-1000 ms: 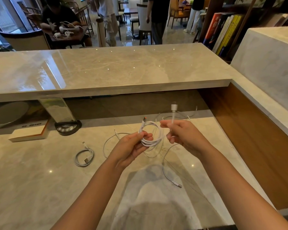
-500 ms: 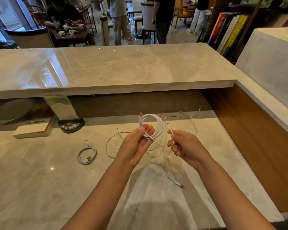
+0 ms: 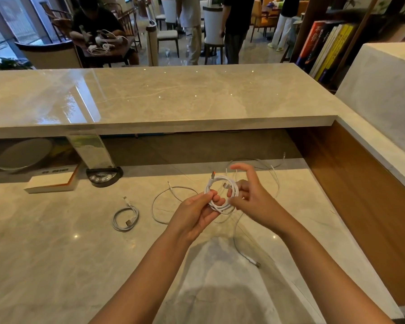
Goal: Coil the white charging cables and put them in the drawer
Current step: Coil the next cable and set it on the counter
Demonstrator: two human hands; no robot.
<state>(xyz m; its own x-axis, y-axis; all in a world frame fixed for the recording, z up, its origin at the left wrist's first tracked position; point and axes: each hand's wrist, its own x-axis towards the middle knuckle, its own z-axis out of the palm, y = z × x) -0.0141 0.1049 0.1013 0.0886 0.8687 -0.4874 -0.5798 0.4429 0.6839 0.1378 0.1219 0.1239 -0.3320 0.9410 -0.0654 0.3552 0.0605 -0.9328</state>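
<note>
Above the marble desk (image 3: pixel 56 265) my left hand (image 3: pixel 194 213) pinches the lower left side of a white cable coil (image 3: pixel 221 192). My right hand (image 3: pixel 250 197) holds the coil's right side with curled fingers, its forefinger raised. A finished coiled cable (image 3: pixel 126 218) lies on the desk to the left. Loose white cables lie on the desk: one loop (image 3: pixel 164 202) left of my hands, one strand (image 3: pixel 241 249) running toward me with a plug at its end, more (image 3: pixel 271 169) behind my right hand. No drawer is visible.
A raised marble counter (image 3: pixel 161 99) overhangs the desk's far side. Under it stand a white box (image 3: pixel 49 183), a round black button device (image 3: pixel 103 177) and a clear sign holder (image 3: pixel 89 150). A wooden side panel (image 3: pixel 360 206) bounds the right. People and chairs are beyond the counter.
My right hand came in from the lower right and closed against the coil; the cable's free end is now wound into the coil, which looks tighter and rounder.
</note>
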